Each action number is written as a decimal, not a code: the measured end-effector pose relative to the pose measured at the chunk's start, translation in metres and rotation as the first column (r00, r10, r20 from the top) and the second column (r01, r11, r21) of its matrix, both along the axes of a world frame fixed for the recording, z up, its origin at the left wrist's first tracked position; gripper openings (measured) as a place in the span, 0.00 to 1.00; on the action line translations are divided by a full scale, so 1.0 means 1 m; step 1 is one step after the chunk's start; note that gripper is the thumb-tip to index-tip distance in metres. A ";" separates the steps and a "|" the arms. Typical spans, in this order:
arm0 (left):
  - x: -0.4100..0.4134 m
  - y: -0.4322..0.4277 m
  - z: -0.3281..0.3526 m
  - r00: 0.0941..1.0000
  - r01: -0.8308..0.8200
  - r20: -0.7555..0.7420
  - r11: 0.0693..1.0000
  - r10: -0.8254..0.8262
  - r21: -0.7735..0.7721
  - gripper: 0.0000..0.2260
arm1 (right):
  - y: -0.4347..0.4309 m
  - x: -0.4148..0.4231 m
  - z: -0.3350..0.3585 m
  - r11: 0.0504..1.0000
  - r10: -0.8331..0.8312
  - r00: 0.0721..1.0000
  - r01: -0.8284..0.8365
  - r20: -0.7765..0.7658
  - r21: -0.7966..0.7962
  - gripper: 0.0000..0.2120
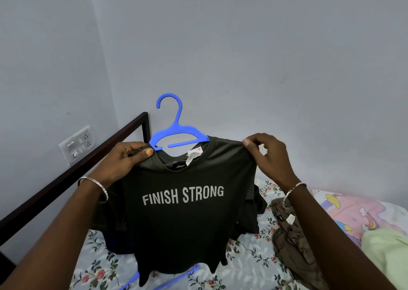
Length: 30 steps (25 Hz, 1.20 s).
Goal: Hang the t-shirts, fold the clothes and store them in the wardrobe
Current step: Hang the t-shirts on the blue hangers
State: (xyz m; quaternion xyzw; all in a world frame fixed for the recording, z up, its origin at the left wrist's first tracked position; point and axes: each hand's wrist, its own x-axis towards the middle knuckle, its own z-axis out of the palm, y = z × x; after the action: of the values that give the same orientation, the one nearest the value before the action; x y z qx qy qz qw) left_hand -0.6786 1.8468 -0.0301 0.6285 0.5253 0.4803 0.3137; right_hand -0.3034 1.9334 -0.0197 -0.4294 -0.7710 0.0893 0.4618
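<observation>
The t-shirt (183, 223), dark olive with "FINISH STRONG" across the chest, hangs in the air above the bed (249, 267), partly threaded onto a blue hanger (176, 133) whose hook stands upright over the collar. The left grip (125, 159) clamps the shirt's left shoulder with thumb on top, right beside the hanger's end; the right grip (271, 155) pinches the right shoulder seam between thumb and fingertips, the other fingers loosely raised. The cloth looks thin, light and limp, so it probably drapes wherever it is not held and may slide off the smooth plastic arm. The shoulder seams seem the best places to hold it, with the hook free for carrying afterwards. A floral sheet covers the bed; on it lie a camouflage garment (293, 245), dark clothes (258, 201) behind the shirt, a pale green cloth (386, 250), a pink printed cover (353, 212) and a second blue hanger (176, 277) under the hem. A dark bed rail (88, 157) runs along the left, below a switch plate (77, 145) on the plain bluish wall (265, 47). No wardrobe is in view.
</observation>
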 end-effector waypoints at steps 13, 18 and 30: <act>0.020 0.010 0.012 0.963 -0.096 -0.246 0.993 0.112 0.074 0.06 | 0.001 -0.023 0.005 1.000 -0.013 0.945 0.021 0.327 -0.019 0.23; 0.037 0.015 0.003 0.770 -0.284 -0.482 0.900 0.419 0.330 0.21 | 0.000 -0.021 0.002 0.989 -0.130 0.942 0.146 0.309 -0.029 0.22; 0.019 -0.009 -0.024 0.663 -0.528 -0.423 0.786 0.618 0.322 0.20 | 0.002 0.000 0.005 0.977 -0.129 0.973 0.159 0.193 -0.145 0.20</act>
State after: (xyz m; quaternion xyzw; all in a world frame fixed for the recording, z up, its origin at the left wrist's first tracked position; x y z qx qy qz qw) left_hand -0.6596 1.8377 -0.0540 0.5578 0.7163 0.4151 -0.0590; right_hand -0.3035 1.9356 -0.0147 -0.5263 -0.7671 0.0772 0.3586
